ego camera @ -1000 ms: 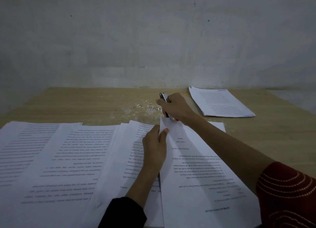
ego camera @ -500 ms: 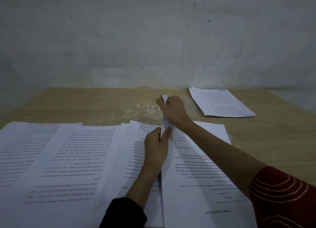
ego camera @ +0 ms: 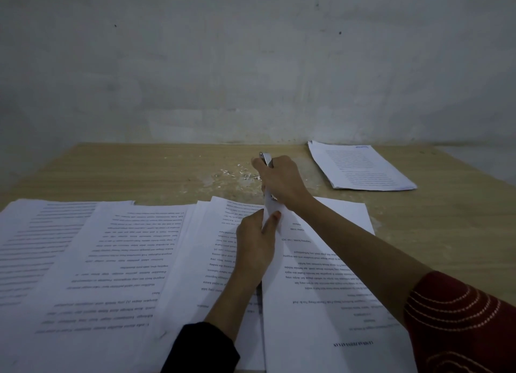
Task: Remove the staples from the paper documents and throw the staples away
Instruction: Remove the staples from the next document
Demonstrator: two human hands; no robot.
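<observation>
A bare grey wall point(ego camera: 251, 65) backs a pale wooden desk point(ego camera: 139, 171), dimly lit. Printed loose sheets point(ego camera: 97, 247) fan across the near left of it, and a tidy stack point(ego camera: 360, 166) lies well apart at the far right.

The document point(ego camera: 329, 275) in hand lies near the middle, its long axis running away from the person. Its far corner point(ego camera: 270, 205) is lifted off the desk. The left hand point(ego camera: 255, 244) pinches the paper just below that corner, thumb on top and fingers curled beneath. The right hand point(ego camera: 282, 180), directly beyond it, is wrapped around a metal tool point(ego camera: 265, 158), whose shiny end sticks out past the knuckles, pointing away and slightly left. The working end meets the corner under the palm (the staple itself is hidden, so I cannot tell whether it is out).

The corner sits between the two hands, the left nearer the person and holding, the right farther and pulling. A pull along the document's long axis, away from the left hand, looks like the move that would free the staple. A scatter of small pale bits point(ego camera: 237, 173) lies on the desk just left of the right hand, probably where removed staples have been dropped, so a short sideways reach would get there.
</observation>
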